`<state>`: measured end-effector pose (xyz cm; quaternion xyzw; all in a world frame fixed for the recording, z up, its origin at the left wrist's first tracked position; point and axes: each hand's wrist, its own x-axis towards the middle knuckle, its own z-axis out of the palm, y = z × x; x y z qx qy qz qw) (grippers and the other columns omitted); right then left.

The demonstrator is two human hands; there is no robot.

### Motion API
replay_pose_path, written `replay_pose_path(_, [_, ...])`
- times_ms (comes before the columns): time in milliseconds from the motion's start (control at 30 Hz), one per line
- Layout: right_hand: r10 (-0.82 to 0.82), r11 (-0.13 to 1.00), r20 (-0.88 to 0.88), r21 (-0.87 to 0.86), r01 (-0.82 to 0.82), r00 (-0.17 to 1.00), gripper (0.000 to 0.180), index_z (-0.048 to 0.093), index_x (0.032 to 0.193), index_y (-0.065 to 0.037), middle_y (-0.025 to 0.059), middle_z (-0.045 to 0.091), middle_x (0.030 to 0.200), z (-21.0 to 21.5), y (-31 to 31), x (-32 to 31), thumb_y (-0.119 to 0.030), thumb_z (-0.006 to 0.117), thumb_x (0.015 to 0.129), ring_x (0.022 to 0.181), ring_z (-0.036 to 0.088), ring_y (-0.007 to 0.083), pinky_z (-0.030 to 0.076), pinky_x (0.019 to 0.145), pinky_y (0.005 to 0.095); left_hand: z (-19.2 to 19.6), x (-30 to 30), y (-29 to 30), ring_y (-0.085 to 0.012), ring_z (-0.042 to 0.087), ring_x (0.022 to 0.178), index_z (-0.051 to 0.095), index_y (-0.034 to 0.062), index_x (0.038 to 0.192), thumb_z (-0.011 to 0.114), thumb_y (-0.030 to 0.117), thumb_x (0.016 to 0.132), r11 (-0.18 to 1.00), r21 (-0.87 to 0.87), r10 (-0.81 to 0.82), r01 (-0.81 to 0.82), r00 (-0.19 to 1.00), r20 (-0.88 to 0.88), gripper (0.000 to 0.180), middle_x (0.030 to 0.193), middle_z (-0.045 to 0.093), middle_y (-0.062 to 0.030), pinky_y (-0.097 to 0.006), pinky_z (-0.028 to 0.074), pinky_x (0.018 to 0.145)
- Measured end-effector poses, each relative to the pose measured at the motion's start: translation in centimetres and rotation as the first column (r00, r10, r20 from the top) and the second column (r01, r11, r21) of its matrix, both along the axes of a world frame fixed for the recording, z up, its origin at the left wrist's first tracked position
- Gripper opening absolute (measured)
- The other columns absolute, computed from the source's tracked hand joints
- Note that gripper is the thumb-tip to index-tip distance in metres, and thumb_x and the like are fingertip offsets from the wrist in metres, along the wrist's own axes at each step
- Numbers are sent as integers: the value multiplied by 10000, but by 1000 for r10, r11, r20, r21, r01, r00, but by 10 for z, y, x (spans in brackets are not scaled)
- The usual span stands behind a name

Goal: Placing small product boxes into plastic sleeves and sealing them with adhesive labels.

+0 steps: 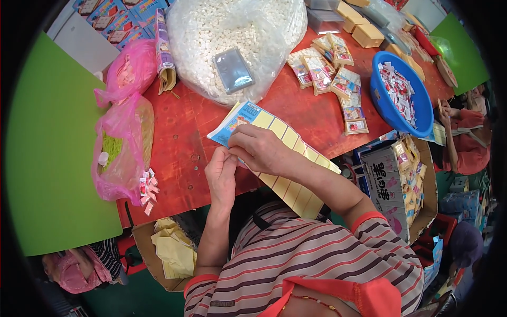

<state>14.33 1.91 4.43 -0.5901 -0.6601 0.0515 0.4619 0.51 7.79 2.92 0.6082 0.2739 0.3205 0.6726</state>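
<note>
A long printed card (282, 129) with a blue header and a grid of pale yellow boxes lies slantwise across the table's near edge, its lower part reaching over my lap. My right hand (260, 149) rests over the header end, fingers bent and pinching near its left edge. Just below and to the left, my left hand (221, 171) is closed, thumb and forefinger pressed together at the same edge. The two sets of fingertips almost meet there. Whatever small piece lies between them is hidden.
On the red table (179, 132) stand a big clear bag of small white pieces (264, 42) with a clear plastic box (233, 70) on it, pink bags (124, 142), small packed sets (348, 90) and a blue basin of sachets (398, 95). Cartons (388, 185) stand below. A co-worker (467, 132) sits right.
</note>
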Motion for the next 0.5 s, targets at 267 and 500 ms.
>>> replay_pose_path(267, [66,997,-176,-37,-73,982,83,586,881,-11,109,583,836,-3,0,8,-28,642,822,771,601,294,475,660,371,-9,-3,3,-77,527,762,563,-11,880,503,35,897,995,-75,-52,60,993,108,77,810,596,-43,-227,412,730])
replay_pose_path(500, [75,995,-151,-47,-83,986,80,579,862,-4,130,594,820,0,-3,7,-66,624,839,792,604,331,472,666,409,-6,-3,3,-90,538,768,580,-24,909,522,56,886,994,-77,-74,84,990,117,102,828,616,-52,-241,420,743])
